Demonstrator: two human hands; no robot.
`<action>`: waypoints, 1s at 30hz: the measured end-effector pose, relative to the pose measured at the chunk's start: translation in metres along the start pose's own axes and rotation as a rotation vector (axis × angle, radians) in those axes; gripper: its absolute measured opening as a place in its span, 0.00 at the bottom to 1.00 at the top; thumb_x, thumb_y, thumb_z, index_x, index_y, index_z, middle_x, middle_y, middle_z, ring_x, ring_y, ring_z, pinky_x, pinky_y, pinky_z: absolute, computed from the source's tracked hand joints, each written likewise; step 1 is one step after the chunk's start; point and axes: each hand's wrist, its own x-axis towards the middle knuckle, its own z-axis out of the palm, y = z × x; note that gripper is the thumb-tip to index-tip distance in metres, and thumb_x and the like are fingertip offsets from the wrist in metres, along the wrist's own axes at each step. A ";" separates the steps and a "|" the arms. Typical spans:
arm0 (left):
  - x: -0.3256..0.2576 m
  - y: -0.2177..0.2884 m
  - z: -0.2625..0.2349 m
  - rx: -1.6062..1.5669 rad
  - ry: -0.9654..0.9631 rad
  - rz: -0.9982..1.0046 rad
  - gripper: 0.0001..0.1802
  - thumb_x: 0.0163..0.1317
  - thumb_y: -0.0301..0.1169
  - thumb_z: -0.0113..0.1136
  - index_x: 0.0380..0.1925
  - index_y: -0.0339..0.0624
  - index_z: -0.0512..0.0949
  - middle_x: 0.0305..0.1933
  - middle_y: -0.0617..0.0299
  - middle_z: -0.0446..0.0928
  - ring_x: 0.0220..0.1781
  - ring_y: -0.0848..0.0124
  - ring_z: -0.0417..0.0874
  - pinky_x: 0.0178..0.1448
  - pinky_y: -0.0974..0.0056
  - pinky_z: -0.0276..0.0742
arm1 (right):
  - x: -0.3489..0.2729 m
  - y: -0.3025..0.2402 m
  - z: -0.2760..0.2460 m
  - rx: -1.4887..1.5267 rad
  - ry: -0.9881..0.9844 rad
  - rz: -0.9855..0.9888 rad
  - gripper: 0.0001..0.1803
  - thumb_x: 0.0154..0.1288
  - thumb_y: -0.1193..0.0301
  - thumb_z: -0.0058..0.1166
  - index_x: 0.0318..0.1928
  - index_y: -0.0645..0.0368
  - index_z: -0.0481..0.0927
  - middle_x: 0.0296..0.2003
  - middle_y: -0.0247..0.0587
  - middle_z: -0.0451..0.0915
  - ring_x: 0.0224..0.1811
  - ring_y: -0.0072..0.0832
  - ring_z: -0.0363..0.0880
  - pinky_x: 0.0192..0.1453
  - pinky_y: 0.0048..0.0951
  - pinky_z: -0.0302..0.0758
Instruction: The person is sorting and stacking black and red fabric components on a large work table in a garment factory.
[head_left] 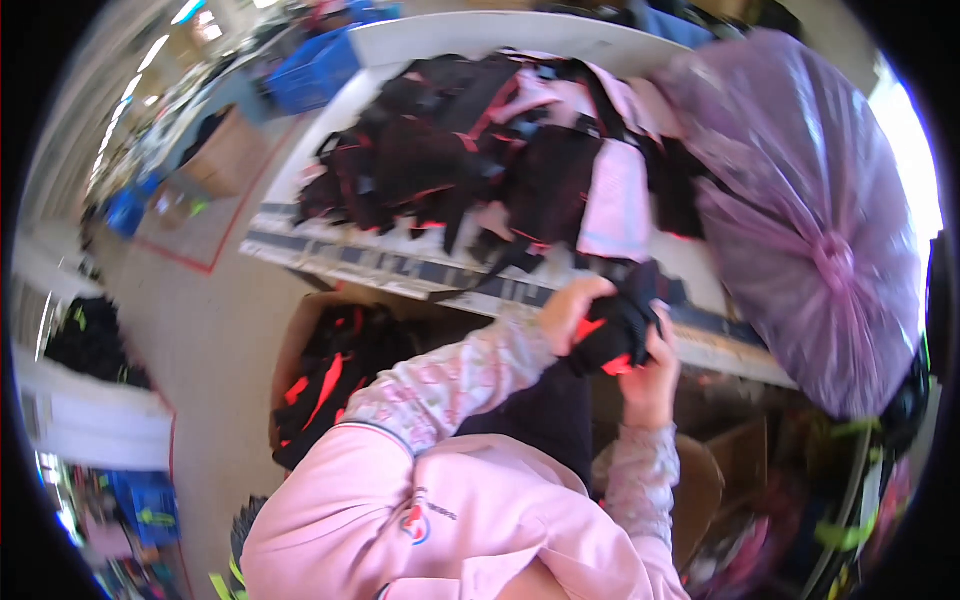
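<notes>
Just off the table's front edge, both of my hands grip a bunched black fabric piece (625, 318) with bright orange-red patches. My left hand (572, 314) closes on its left side, the thumb and fingers partly hidden by the cloth. On the lower right side, my right hand (653, 370) is wrapped around it. Its exact kind is hard to make out in the blur. Right beyond it, a heap of black pieces (430, 160) with red edges and pale pink pieces (617, 200) spreads over the white table (390, 45).
A big tied purple plastic bag (800, 200) bulges over the table's right end. Under the front edge at left stands a box of black and orange-red pieces (335, 370). Cardboard boxes (735, 460) lie below right. A blue bin (312, 75) and a carton (225, 155) are farther left.
</notes>
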 end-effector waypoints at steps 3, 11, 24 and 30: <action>0.027 0.047 0.029 -0.696 0.247 -0.595 0.08 0.61 0.30 0.53 0.31 0.38 0.77 0.30 0.64 0.75 0.29 0.73 0.77 0.38 0.68 0.76 | 0.001 -0.010 0.000 0.133 -0.103 0.102 0.18 0.65 0.64 0.51 0.50 0.62 0.70 0.47 0.41 0.77 0.49 0.32 0.77 0.55 0.33 0.73; -0.006 0.021 0.040 -0.994 0.247 -0.770 0.16 0.69 0.38 0.50 0.46 0.36 0.73 0.41 0.59 0.78 0.42 0.73 0.80 0.49 0.66 0.76 | -0.005 -0.026 -0.007 -0.090 0.048 -0.200 0.06 0.67 0.72 0.51 0.34 0.56 0.69 0.32 0.28 0.71 0.35 0.17 0.69 0.41 0.18 0.68; -0.011 0.022 0.025 -0.999 -0.116 -0.560 0.12 0.65 0.26 0.53 0.48 0.39 0.75 0.48 0.59 0.79 0.50 0.68 0.80 0.57 0.59 0.75 | -0.018 -0.057 0.002 -0.181 0.343 -0.233 0.11 0.71 0.63 0.46 0.34 0.55 0.73 0.29 0.30 0.73 0.31 0.17 0.73 0.38 0.20 0.72; -0.009 0.040 0.030 -1.275 -0.177 -0.502 0.05 0.64 0.24 0.53 0.38 0.39 0.76 0.44 0.59 0.79 0.46 0.68 0.80 0.54 0.59 0.75 | -0.025 -0.061 0.008 0.099 0.075 -0.026 0.18 0.73 0.56 0.41 0.31 0.55 0.69 0.26 0.30 0.71 0.29 0.20 0.74 0.36 0.21 0.73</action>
